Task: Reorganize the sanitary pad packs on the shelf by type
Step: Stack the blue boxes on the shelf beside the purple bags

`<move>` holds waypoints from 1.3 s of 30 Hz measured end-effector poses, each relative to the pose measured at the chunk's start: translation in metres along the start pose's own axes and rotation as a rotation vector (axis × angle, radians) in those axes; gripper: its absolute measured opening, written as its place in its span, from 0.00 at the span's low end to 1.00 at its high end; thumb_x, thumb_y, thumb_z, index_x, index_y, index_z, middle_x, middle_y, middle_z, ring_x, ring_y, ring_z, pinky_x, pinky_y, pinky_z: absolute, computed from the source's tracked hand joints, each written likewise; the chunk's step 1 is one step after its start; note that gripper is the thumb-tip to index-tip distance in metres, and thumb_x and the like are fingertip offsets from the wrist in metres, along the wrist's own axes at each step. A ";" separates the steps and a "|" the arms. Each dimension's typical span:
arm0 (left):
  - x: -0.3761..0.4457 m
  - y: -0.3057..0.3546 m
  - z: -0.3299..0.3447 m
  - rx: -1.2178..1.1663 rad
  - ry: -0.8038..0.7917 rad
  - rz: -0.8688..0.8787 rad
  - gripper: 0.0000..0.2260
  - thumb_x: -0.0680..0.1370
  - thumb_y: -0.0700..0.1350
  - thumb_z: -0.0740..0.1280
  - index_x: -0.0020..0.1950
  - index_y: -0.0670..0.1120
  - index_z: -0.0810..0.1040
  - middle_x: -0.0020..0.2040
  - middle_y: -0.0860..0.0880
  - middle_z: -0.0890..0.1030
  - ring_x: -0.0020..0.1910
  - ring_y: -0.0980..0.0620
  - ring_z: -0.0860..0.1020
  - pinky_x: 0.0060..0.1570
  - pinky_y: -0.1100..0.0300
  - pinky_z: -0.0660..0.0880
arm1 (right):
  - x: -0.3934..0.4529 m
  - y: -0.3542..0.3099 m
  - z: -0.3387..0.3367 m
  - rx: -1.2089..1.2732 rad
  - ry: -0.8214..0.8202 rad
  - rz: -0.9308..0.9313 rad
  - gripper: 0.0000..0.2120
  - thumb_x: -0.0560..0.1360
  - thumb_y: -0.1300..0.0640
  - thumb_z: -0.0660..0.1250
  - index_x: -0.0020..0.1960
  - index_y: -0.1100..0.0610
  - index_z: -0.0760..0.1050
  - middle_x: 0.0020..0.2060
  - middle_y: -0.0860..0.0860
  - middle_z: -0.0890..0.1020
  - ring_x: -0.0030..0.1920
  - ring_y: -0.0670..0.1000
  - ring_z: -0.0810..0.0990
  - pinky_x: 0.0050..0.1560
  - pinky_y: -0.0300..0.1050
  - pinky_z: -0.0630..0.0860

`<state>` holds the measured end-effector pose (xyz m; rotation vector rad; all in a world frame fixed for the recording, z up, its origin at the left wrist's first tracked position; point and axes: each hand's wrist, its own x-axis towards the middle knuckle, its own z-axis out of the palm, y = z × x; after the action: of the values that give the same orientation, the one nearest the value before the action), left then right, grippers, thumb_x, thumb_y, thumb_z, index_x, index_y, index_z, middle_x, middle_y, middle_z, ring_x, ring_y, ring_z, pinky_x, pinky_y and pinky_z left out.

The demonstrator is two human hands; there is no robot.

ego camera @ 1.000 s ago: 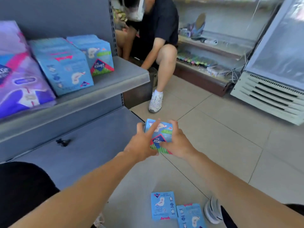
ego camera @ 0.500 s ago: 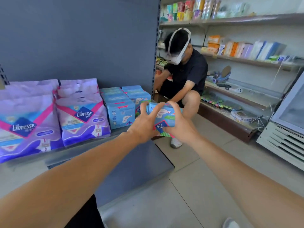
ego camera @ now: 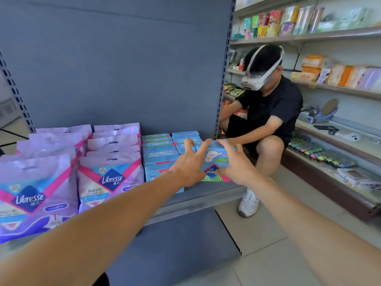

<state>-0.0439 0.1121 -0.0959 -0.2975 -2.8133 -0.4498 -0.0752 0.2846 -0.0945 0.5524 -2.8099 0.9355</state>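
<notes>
Both hands grip one small blue Libresse pad pack [ego camera: 214, 162] between them, over the right end of the grey shelf [ego camera: 206, 195]. The left hand [ego camera: 188, 164] clasps its left edge, fingers spread; the right hand [ego camera: 235, 162] clasps the right edge. The pack sits upside down, just right of the stacked blue packs [ego camera: 160, 153], with purple Libresse bags [ego camera: 111, 172] farther left.

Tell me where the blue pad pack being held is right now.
The blue pad pack sits right of centre in the head view, held between the left hand and right hand, at the right end of the shelf beside the stacked blue packs.
</notes>
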 end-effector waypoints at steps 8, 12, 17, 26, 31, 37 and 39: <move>0.021 -0.019 0.020 0.401 -0.149 0.059 0.26 0.77 0.43 0.65 0.72 0.49 0.60 0.63 0.41 0.62 0.54 0.39 0.73 0.50 0.47 0.75 | 0.032 0.036 0.043 0.041 -0.055 -0.037 0.41 0.69 0.60 0.75 0.74 0.45 0.59 0.62 0.51 0.63 0.61 0.54 0.75 0.63 0.48 0.72; 0.027 -0.030 0.023 0.602 -0.086 0.088 0.26 0.77 0.55 0.63 0.72 0.48 0.62 0.67 0.41 0.64 0.65 0.39 0.65 0.63 0.46 0.66 | 0.042 0.037 0.054 -0.005 -0.093 -0.092 0.37 0.70 0.60 0.74 0.74 0.47 0.61 0.61 0.52 0.64 0.61 0.53 0.74 0.62 0.48 0.73; 0.030 -0.041 0.029 0.592 -0.175 0.088 0.33 0.79 0.62 0.56 0.78 0.46 0.51 0.76 0.39 0.57 0.75 0.39 0.54 0.73 0.40 0.53 | 0.047 0.031 0.063 -0.025 -0.086 -0.108 0.37 0.71 0.59 0.74 0.74 0.47 0.60 0.60 0.51 0.65 0.59 0.52 0.75 0.60 0.42 0.73; 0.026 -0.056 0.035 0.478 -0.194 0.056 0.31 0.83 0.54 0.56 0.79 0.44 0.45 0.80 0.43 0.48 0.78 0.44 0.48 0.76 0.50 0.51 | 0.053 0.012 0.065 -0.525 -0.028 -0.238 0.35 0.73 0.51 0.72 0.74 0.55 0.60 0.72 0.54 0.63 0.71 0.56 0.64 0.67 0.48 0.69; 0.032 -0.055 0.027 0.436 -0.184 0.079 0.32 0.82 0.56 0.56 0.79 0.42 0.47 0.79 0.43 0.50 0.78 0.44 0.50 0.76 0.51 0.53 | 0.054 0.001 0.060 -0.701 -0.024 -0.268 0.35 0.73 0.49 0.72 0.73 0.57 0.61 0.71 0.52 0.67 0.73 0.54 0.61 0.69 0.48 0.66; 0.014 -0.071 0.013 0.514 -0.269 0.099 0.47 0.74 0.56 0.71 0.79 0.43 0.42 0.79 0.40 0.45 0.78 0.41 0.48 0.75 0.47 0.53 | 0.037 -0.007 0.051 -0.735 -0.061 -0.230 0.35 0.76 0.53 0.69 0.76 0.58 0.55 0.74 0.54 0.61 0.75 0.56 0.56 0.71 0.50 0.63; 0.004 -0.079 0.009 0.557 -0.276 0.090 0.51 0.72 0.55 0.74 0.79 0.43 0.40 0.79 0.39 0.45 0.78 0.40 0.48 0.75 0.46 0.52 | 0.029 -0.010 0.049 -0.741 -0.084 -0.223 0.37 0.77 0.54 0.68 0.78 0.57 0.51 0.76 0.55 0.57 0.76 0.56 0.54 0.72 0.51 0.61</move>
<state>-0.0694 0.0420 -0.1244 -0.3820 -3.0190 0.4269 -0.0990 0.2393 -0.1215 0.7590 -2.7913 -0.1874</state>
